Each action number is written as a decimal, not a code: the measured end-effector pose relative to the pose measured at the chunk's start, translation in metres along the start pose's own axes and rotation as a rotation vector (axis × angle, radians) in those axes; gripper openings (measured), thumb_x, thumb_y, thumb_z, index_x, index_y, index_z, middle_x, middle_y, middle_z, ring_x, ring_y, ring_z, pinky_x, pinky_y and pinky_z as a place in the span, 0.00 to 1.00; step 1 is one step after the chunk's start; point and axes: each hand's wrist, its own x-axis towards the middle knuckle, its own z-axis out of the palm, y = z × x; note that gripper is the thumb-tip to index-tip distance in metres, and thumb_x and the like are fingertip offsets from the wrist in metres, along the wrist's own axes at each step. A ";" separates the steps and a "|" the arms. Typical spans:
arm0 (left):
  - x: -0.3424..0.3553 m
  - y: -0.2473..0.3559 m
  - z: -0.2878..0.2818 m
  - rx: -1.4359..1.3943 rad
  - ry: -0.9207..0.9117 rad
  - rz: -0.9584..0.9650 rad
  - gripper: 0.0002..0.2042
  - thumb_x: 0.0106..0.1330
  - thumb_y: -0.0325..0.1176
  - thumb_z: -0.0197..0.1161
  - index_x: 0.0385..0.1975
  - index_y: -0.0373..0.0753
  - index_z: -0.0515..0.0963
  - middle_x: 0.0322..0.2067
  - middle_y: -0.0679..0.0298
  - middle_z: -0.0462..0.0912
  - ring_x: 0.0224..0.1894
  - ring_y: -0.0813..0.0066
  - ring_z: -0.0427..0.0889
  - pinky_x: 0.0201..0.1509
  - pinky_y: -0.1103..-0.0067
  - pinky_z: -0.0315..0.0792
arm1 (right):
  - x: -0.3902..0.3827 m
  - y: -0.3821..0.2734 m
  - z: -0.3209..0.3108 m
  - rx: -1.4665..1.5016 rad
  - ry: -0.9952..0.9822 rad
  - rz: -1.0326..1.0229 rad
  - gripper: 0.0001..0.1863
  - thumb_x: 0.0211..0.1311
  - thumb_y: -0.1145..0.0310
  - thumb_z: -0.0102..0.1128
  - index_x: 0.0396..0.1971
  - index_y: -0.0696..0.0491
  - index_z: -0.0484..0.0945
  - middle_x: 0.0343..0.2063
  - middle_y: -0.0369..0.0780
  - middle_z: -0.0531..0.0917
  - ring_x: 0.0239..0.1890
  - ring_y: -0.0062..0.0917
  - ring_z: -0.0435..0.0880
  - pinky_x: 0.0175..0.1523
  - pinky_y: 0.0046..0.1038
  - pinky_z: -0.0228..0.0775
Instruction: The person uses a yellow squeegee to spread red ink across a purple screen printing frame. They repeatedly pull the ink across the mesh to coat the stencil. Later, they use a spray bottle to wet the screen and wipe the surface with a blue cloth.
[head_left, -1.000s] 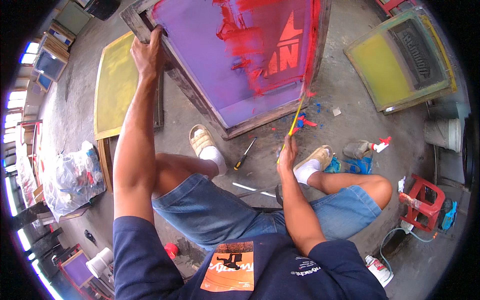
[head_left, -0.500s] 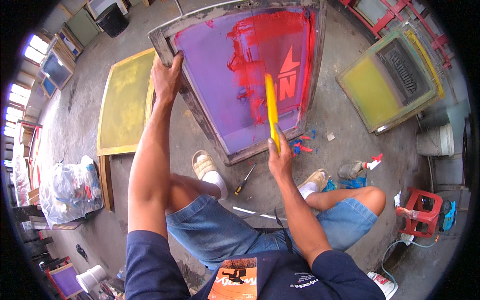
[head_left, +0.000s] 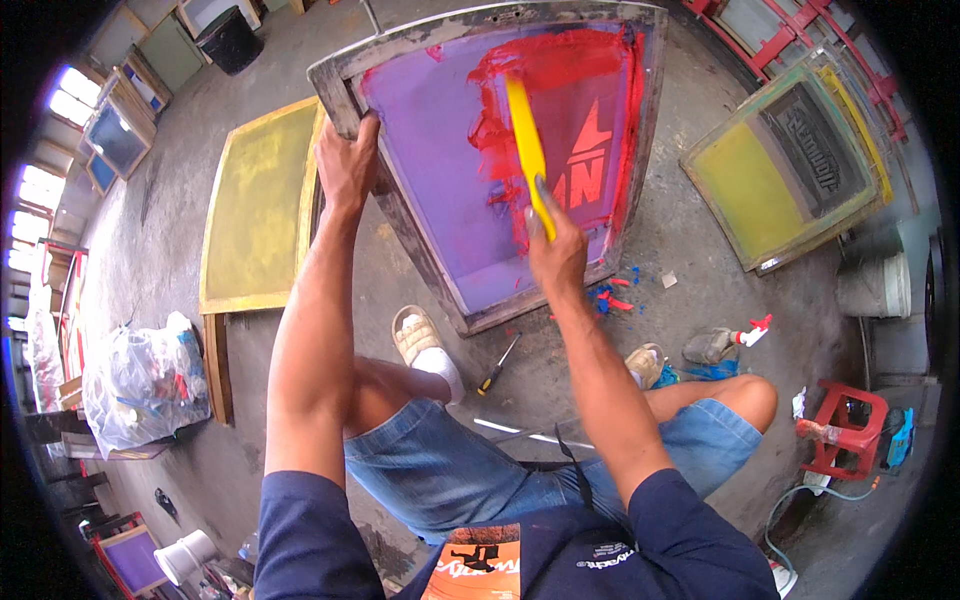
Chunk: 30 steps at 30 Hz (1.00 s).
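Note:
A large screen-printing frame (head_left: 425,270) with dark, worn edges stands tilted in front of me. Its mesh (head_left: 425,130) is purple, with wet red ink (head_left: 560,57) smeared over the upper and middle right, around a pale red stencil shape. My left hand (head_left: 348,160) grips the frame's left edge near its top corner, fingers wrapped behind. My right hand (head_left: 558,245) is closed round the handle of a yellow spatula (head_left: 524,130). The spatula's blade end lies over the red ink at the upper middle of the mesh; whether it touches, I cannot tell.
A yellow-meshed screen (head_left: 258,205) leans at left, another screen (head_left: 755,185) with dark lettering at right. On the floor are a screwdriver (head_left: 499,365), red and blue ink scraps (head_left: 612,297) and a spray bottle (head_left: 712,345). A red stool (head_left: 845,430) stands right, a plastic bag (head_left: 145,380) left.
My right hand has moved the yellow spatula up the mesh and slightly left, tilting it leftward. The left hand keeps its grip on the frame.

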 end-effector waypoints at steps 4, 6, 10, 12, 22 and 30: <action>0.002 -0.002 -0.006 0.006 0.015 0.005 0.18 0.53 0.42 0.59 0.33 0.31 0.75 0.28 0.45 0.80 0.34 0.47 0.79 0.40 0.65 0.71 | -0.016 -0.008 -0.011 0.034 -0.037 0.006 0.20 0.60 0.69 0.53 0.53 0.55 0.71 0.42 0.51 0.79 0.41 0.43 0.80 0.44 0.36 0.71; 0.000 -0.001 -0.006 -0.010 0.014 0.023 0.18 0.53 0.43 0.59 0.34 0.32 0.75 0.28 0.45 0.80 0.35 0.47 0.79 0.40 0.65 0.71 | -0.056 0.012 -0.012 0.020 -0.089 0.017 0.22 0.61 0.68 0.53 0.54 0.57 0.69 0.46 0.51 0.77 0.47 0.39 0.79 0.49 0.32 0.70; 0.002 -0.006 -0.001 0.028 0.023 0.060 0.19 0.52 0.44 0.60 0.34 0.32 0.75 0.28 0.45 0.80 0.35 0.46 0.79 0.41 0.64 0.71 | -0.083 0.038 -0.003 -0.012 -0.131 0.047 0.21 0.60 0.67 0.53 0.54 0.56 0.70 0.46 0.50 0.78 0.47 0.40 0.79 0.49 0.32 0.70; 0.002 -0.009 0.000 0.044 0.014 0.051 0.19 0.52 0.44 0.59 0.32 0.31 0.75 0.28 0.45 0.79 0.34 0.46 0.79 0.40 0.64 0.71 | -0.057 0.027 0.001 -0.034 -0.171 0.089 0.21 0.60 0.67 0.53 0.54 0.56 0.71 0.45 0.50 0.78 0.47 0.40 0.79 0.49 0.32 0.70; 0.000 -0.002 -0.004 -0.005 0.014 0.034 0.19 0.52 0.44 0.59 0.32 0.30 0.74 0.27 0.44 0.79 0.34 0.46 0.79 0.40 0.64 0.72 | -0.073 0.015 0.002 -0.021 -0.217 0.018 0.20 0.59 0.68 0.53 0.52 0.55 0.72 0.44 0.50 0.78 0.45 0.42 0.78 0.47 0.34 0.70; 0.006 -0.016 0.001 0.026 -0.003 0.025 0.20 0.52 0.46 0.59 0.31 0.31 0.74 0.28 0.43 0.79 0.35 0.43 0.78 0.41 0.63 0.71 | -0.055 0.004 0.014 -0.023 -0.207 0.009 0.20 0.58 0.69 0.54 0.52 0.56 0.72 0.44 0.50 0.78 0.45 0.42 0.79 0.47 0.35 0.70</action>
